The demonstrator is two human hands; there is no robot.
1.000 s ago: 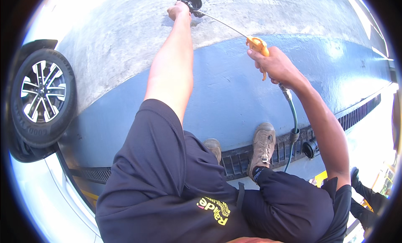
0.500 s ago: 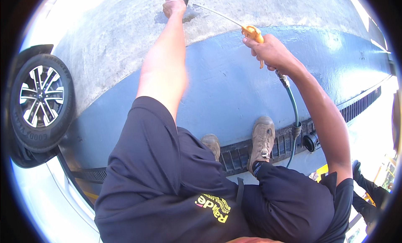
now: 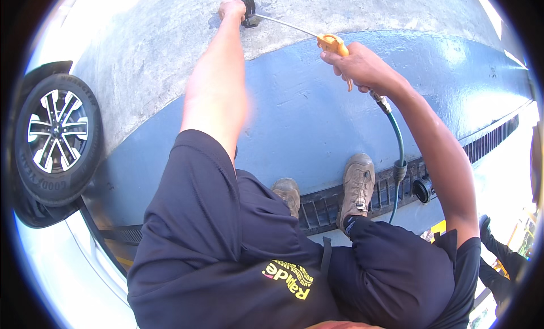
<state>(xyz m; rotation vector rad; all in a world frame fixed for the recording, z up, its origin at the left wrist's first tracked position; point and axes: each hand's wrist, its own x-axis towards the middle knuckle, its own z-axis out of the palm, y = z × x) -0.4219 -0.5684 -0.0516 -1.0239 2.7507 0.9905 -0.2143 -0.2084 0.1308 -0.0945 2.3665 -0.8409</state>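
A black-tyred car wheel with silver alloy spokes (image 3: 56,139) stood at left; a black slotted drain grate (image 3: 391,187) crossed the blue-painted concrete floor (image 3: 294,119).

Top centre: left hand (image 3: 232,8) touching a round part (image 3: 245,0) on the floor (image 3: 158,57).
Upper right of centre: right hand (image 3: 357,65) around an air gun (image 3: 333,44), whose thin nozzle reaches left to the part.
Right of centre: hose (image 3: 398,153) runs down from the gun.
Centre bottom: two shoes (image 3: 356,184) on a drain grate (image 3: 323,207).
Left edge: car wheel (image 3: 56,139).
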